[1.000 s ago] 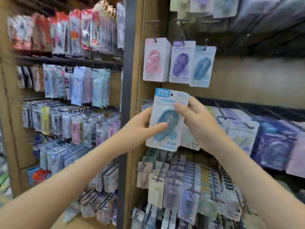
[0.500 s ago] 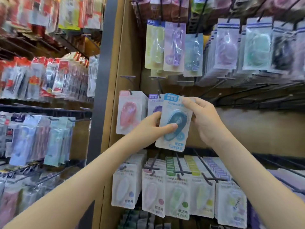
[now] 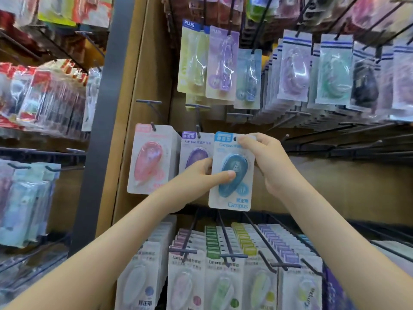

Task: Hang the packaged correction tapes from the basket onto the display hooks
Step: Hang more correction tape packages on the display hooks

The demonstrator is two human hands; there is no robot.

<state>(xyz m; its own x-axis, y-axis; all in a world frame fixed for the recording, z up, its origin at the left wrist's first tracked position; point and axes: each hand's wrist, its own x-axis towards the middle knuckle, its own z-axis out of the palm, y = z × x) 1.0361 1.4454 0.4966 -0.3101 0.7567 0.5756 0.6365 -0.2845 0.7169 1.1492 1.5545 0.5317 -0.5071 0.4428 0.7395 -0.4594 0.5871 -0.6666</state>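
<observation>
Held upright in both hands, just right of a hanging purple "Campus" pack (image 3: 194,151) and overlapping its edge: blue "Campus" correction tape pack (image 3: 237,194). Left hand (image 3: 196,177) fingers clamped on its left side, thumb across the blister. Right hand (image 3: 268,166) fingers pinching its top right corner. Further left, pink pack (image 3: 149,159). Above, "PLUS" packs (image 3: 193,59).

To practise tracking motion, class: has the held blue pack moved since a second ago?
Yes. The blue pack has risen from below the hanging purple pack to level with it, on its right.
</observation>
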